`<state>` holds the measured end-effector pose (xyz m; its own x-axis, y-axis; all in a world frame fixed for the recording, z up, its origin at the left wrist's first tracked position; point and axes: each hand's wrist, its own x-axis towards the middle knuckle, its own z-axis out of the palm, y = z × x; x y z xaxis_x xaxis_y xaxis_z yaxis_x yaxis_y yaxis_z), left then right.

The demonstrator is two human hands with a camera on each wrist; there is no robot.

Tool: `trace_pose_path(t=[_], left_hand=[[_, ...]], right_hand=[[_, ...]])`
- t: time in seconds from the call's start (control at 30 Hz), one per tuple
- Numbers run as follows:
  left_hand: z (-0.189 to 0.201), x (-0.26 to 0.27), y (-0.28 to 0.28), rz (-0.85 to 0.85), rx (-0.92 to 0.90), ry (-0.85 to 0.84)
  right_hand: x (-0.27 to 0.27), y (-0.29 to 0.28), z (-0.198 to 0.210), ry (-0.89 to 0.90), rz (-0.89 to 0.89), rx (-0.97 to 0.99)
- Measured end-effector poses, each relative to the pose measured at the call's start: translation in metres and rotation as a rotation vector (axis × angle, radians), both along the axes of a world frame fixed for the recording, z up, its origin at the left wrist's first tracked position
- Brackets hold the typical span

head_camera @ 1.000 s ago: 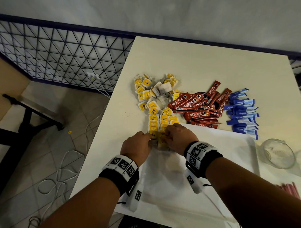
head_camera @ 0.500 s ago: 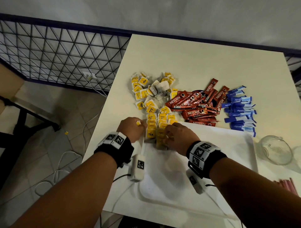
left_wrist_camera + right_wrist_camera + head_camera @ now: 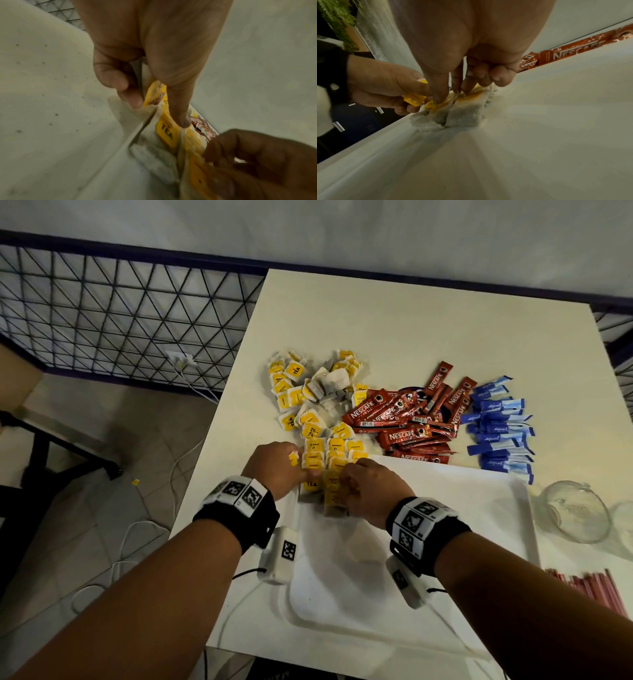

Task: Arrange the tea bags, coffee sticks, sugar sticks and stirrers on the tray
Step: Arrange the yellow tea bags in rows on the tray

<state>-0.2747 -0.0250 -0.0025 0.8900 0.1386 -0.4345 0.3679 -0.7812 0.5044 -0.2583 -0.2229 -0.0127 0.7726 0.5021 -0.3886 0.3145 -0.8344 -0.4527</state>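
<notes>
A white tray (image 3: 445, 525) lies at the table's near edge. Yellow-tagged tea bags (image 3: 337, 450) lie in short rows at its far left corner. My left hand (image 3: 298, 470) pinches a tea bag's yellow tag (image 3: 154, 92), its thumb tip down on a "TEA" tea bag (image 3: 167, 133). My right hand (image 3: 342, 484) pinches tea bags (image 3: 462, 115) on the tray floor (image 3: 539, 135) with thumb and forefingers. Loose tea bags (image 3: 308, 395), red coffee sticks (image 3: 411, 426) and blue sugar sticks (image 3: 496, 433) lie in piles beyond the tray. Red stirrers (image 3: 589, 583) lie at the right.
A glass jar (image 3: 575, 511) lies on its side right of the tray. The table's left edge (image 3: 219, 440) drops to a floor with cables, and a wire fence (image 3: 120, 320) stands behind. Coffee sticks (image 3: 573, 52) touch the tray's far rim.
My left hand has drawn a little left and away from the right hand, and a yellow tag now shows in its fingers. The right hand has stayed on the tea bags.
</notes>
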Motion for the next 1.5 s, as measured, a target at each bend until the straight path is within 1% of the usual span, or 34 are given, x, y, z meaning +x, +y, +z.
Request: trace_pose_path(t=[0.07, 0.13, 0.2, 0.27, 0.67, 1.0, 1.03, 1.07, 1.1, 1.13, 1.17, 1.2, 1.23, 1.27, 1.3, 1.37, 1.5], left_hand=[[0.005, -0.010, -0.003, -0.081, 0.098, -0.036], [0.007, -0.021, -0.009, -0.205, 0.183, -0.057], [0.005, -0.031, -0.015, -0.333, 0.279, -0.060], [0.000, -0.037, -0.017, -0.403, 0.342, -0.047], [-0.008, -0.039, -0.018, -0.418, 0.424, -0.037], [-0.005, -0.044, -0.015, -0.412, 0.397, -0.071], [-0.002, -0.045, -0.014, -0.377, 0.361, -0.103], [0.002, -0.047, -0.013, -0.296, 0.274, -0.157], [0.005, -0.049, -0.012, -0.139, 0.104, -0.210], [0.008, -0.051, -0.011, 0.067, -0.144, -0.229], [0.011, -0.052, -0.010, 0.278, -0.450, -0.199], [0.015, -0.054, -0.011, 0.447, -0.739, -0.133], [0.019, -0.056, -0.013, 0.572, -0.962, -0.050], [0.022, -0.058, -0.015, 0.661, -1.114, 0.029], [0.025, -0.058, -0.016, 0.728, -1.208, 0.091], [0.029, -0.058, -0.017, 0.795, -1.287, 0.152], [0.028, -0.059, -0.017, 0.754, -1.372, 0.206]], right_hand=[[0.001, 0.000, 0.000, -0.006, 0.000, 0.010], [0.001, 0.000, 0.000, -0.005, 0.005, 0.010], [0.001, 0.000, -0.001, -0.010, 0.010, 0.026], [0.001, 0.000, -0.002, -0.014, 0.014, 0.056], [0.000, 0.002, 0.000, 0.010, 0.042, 0.025], [-0.001, 0.002, 0.000, 0.023, 0.046, 0.016], [-0.001, 0.002, 0.001, 0.016, 0.042, 0.024], [0.000, 0.001, 0.004, 0.001, 0.030, 0.042], [0.000, 0.001, 0.006, -0.021, 0.011, 0.071], [0.001, 0.002, 0.010, -0.048, -0.008, 0.115], [0.002, 0.003, 0.014, -0.079, -0.020, 0.170], [0.003, 0.004, 0.018, -0.113, -0.022, 0.236], [0.004, 0.006, 0.023, -0.143, -0.018, 0.303], [0.004, 0.008, 0.027, -0.167, -0.009, 0.365], [0.005, 0.010, 0.032, -0.180, 0.005, 0.413], [0.004, 0.015, 0.042, -0.188, 0.052, 0.470], [-0.001, 0.023, 0.053, -0.199, 0.211, 0.488]])
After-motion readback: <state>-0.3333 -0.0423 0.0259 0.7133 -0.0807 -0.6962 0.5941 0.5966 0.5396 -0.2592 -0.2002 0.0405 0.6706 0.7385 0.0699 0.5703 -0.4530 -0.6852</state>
